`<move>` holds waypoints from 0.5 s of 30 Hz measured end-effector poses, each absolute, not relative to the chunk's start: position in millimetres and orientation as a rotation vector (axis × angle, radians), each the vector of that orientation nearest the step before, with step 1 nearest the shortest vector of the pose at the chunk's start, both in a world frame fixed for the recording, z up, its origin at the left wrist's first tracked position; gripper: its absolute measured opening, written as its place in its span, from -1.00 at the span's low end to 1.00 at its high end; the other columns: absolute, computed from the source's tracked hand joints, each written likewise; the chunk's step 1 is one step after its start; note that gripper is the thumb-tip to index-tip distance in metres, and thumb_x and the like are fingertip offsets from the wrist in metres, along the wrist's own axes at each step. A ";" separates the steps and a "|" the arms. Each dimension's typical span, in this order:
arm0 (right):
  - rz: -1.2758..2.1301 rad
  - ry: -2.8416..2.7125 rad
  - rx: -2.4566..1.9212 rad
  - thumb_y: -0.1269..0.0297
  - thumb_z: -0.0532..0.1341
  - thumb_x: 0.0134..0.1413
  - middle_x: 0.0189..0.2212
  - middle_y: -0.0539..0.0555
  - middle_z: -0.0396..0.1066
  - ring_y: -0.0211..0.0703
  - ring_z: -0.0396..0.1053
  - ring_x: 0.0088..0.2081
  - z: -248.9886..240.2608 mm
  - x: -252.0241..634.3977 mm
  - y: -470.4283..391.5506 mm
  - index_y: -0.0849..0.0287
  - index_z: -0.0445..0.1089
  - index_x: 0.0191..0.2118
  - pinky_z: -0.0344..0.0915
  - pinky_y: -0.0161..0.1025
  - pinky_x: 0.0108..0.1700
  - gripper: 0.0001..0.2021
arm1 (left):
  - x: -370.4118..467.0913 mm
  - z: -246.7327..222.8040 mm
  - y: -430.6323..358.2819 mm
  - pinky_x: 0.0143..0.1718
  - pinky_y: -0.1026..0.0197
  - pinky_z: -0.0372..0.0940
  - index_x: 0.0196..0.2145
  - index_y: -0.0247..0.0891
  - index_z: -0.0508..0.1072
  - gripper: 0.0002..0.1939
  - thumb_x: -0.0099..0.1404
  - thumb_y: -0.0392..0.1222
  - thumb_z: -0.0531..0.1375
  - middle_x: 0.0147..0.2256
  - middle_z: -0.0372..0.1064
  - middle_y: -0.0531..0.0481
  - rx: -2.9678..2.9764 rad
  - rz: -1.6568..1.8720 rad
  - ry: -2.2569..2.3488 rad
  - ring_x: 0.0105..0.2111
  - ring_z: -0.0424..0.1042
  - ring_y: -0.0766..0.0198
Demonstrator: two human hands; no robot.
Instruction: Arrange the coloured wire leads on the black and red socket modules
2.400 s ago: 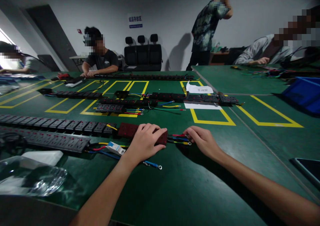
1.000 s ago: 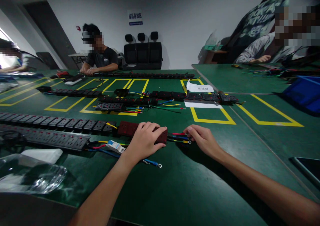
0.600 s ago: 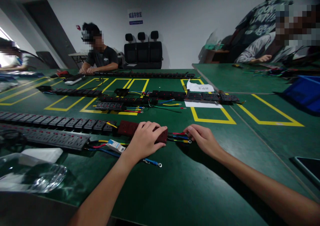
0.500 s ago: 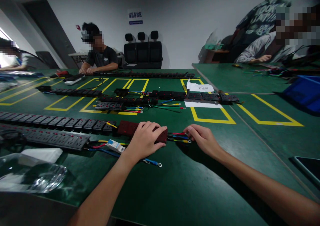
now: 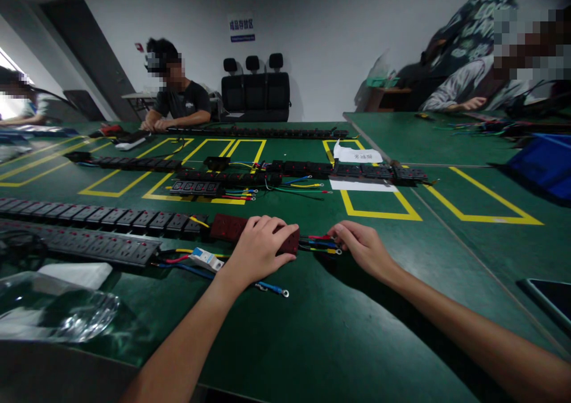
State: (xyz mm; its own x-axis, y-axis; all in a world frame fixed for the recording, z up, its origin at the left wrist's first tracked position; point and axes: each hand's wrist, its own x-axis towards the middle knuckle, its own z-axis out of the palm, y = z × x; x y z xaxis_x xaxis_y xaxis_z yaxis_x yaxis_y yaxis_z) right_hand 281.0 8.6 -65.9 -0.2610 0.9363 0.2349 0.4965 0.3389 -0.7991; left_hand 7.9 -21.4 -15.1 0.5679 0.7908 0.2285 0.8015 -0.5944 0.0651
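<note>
My left hand lies over the right half of a dark red socket block, fingers across its top and thumb along the near side. Red, blue and yellow-green wires with ring terminals come out of the block's right end. At their tips, my right hand pinches the red wire's end between thumb and fingers. A row of black sockets extends left from the block. Nearer me, a second black socket strip has wires running to a small white circuit breaker. A blue wire's ring terminal shows below my left hand.
More socket strips lie across the green table with paper labels. A clear plastic package sits at the near left, a blue bin at the right. Co-workers sit beyond, one with hands at a far strip.
Both hands hold nearly the same position on the block and the wire. In the background at right, the standing person has shifted slightly.
</note>
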 end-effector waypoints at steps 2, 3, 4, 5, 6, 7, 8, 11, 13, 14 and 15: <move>0.786 -1.886 -1.258 0.00 0.02 0.38 -0.46 0.06 0.45 -0.13 0.38 -0.42 -65.7 280.9 8.4 0.17 0.52 -0.30 0.27 -0.25 -0.39 -0.55 | 8.0 -15.0 -21.4 0.09 -0.05 0.15 0.26 -0.14 0.31 -0.35 0.29 0.03 0.36 0.07 0.39 -0.10 -2.739 -0.360 -1.393 0.06 0.33 0.02; 0.789 -1.882 -1.259 0.00 0.02 0.38 -0.46 0.06 0.45 -0.13 0.39 -0.42 -65.3 280.7 8.2 0.17 0.52 -0.31 0.28 -0.25 -0.39 -0.55 | 8.0 -15.0 -21.4 0.09 -0.05 0.15 0.26 -0.14 0.31 -0.35 0.29 0.03 0.36 0.08 0.38 -0.10 -2.738 -0.359 -1.393 0.06 0.33 0.02; 0.791 -1.879 -1.260 0.00 0.02 0.38 -0.46 0.06 0.45 -0.13 0.39 -0.41 -64.9 280.5 8.0 0.17 0.52 -0.31 0.28 -0.25 -0.39 -0.55 | 8.0 -14.9 -21.5 0.09 -0.05 0.15 0.26 -0.14 0.31 -0.35 0.29 0.04 0.35 0.07 0.38 -0.10 -2.736 -0.358 -1.392 0.06 0.33 0.02; 0.790 -1.876 -1.259 0.00 0.03 0.37 -0.46 0.06 0.45 -0.13 0.39 -0.41 -64.4 280.3 7.8 0.17 0.52 -0.31 0.28 -0.25 -0.39 -0.55 | 7.9 -14.9 -21.5 0.09 -0.05 0.15 0.26 -0.14 0.31 -0.35 0.29 0.04 0.35 0.07 0.38 -0.10 -2.736 -0.356 -1.393 0.06 0.33 0.02; 0.788 -1.874 -1.259 0.00 0.03 0.37 -0.47 0.06 0.45 -0.12 0.40 -0.41 -64.1 280.1 7.7 0.17 0.52 -0.32 0.28 -0.25 -0.39 -0.56 | 7.9 -14.9 -21.5 0.09 -0.05 0.16 0.26 -0.14 0.31 -0.36 0.29 0.03 0.35 0.07 0.38 -0.10 -2.736 -0.355 -1.395 0.06 0.33 0.02; 0.786 -1.873 -1.259 0.00 0.03 0.37 -0.47 0.06 0.45 -0.12 0.40 -0.41 -63.9 279.9 7.6 0.17 0.52 -0.32 0.29 -0.25 -0.39 -0.56 | 7.9 -14.9 -21.5 0.09 -0.05 0.16 0.26 -0.14 0.31 -0.36 0.29 0.03 0.35 0.07 0.38 -0.10 -2.737 -0.355 -1.396 0.06 0.33 0.02; 0.785 -1.872 -1.259 0.01 0.03 0.36 -0.47 0.06 0.45 -0.12 0.40 -0.41 -63.8 279.8 7.6 0.17 0.53 -0.32 0.29 -0.24 -0.39 -0.56 | 7.8 -14.9 -21.5 0.09 -0.05 0.16 0.26 -0.14 0.31 -0.36 0.29 0.03 0.35 0.07 0.38 -0.10 -2.738 -0.355 -1.395 0.06 0.33 0.03; 0.788 -1.869 -1.259 0.00 0.03 0.36 -0.48 0.06 0.45 -0.12 0.39 -0.42 -64.1 279.6 7.9 0.16 0.53 -0.32 0.29 -0.24 -0.40 -0.56 | 7.7 -15.1 -21.5 0.09 -0.05 0.16 0.26 -0.13 0.31 -0.35 0.29 0.04 0.35 0.07 0.38 -0.11 -2.731 -0.354 -1.384 0.06 0.33 0.03; 0.791 -1.869 -1.256 0.00 0.03 0.36 -0.48 0.06 0.45 -0.12 0.40 -0.42 -64.1 279.6 7.9 0.16 0.53 -0.32 0.30 -0.24 -0.40 -0.56 | 7.8 -15.1 -21.4 0.09 -0.05 0.16 0.26 -0.13 0.31 -0.35 0.29 0.04 0.35 0.07 0.38 -0.11 -2.727 -0.348 -1.379 0.06 0.33 0.02; 0.791 -1.869 -1.257 0.00 0.03 0.36 -0.48 0.06 0.45 -0.12 0.40 -0.42 -64.0 279.5 7.9 0.16 0.53 -0.32 0.30 -0.24 -0.40 -0.56 | 7.9 -15.1 -21.3 0.09 -0.05 0.16 0.26 -0.13 0.31 -0.35 0.29 0.05 0.35 0.07 0.38 -0.11 -2.726 -0.344 -1.380 0.06 0.33 0.02; 0.790 -1.870 -1.257 0.00 0.03 0.36 -0.47 0.06 0.45 -0.12 0.40 -0.42 -63.7 279.4 7.7 0.16 0.53 -0.32 0.29 -0.24 -0.40 -0.56 | 8.0 -14.9 -21.3 0.09 -0.05 0.16 0.26 -0.13 0.32 -0.35 0.29 0.05 0.35 0.07 0.38 -0.11 -2.726 -0.340 -1.383 0.06 0.33 0.02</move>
